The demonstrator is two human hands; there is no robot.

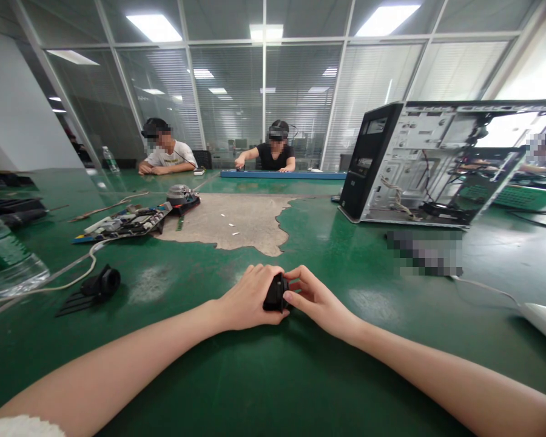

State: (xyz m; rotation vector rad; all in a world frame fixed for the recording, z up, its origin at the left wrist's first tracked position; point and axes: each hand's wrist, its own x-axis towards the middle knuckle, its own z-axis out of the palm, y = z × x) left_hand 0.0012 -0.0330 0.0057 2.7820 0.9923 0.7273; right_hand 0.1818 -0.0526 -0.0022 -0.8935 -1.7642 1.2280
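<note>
Between my hands, just above or on the green tabletop (282, 370), is a small black plastic part (273, 295); its exact kind does not show. My left hand (250, 297) wraps around it from the left, thumb along the near side and fingers over the far side. With thumb and fingertips, my right hand (316, 300) pinches its right end, where a raised edge stands out. The part's underside is hidden by the hands. Left of them lies a black bracket-like piece (101, 283) with a round opening.
An opened computer case (373, 164) stands at right. A circuit board (122, 223) and a fan-like cooler (182, 195) lie at left, near a water bottle (9, 255) and a pale cable (91, 258). Two people sit across the table, one behind a long blue bar (282, 175).
</note>
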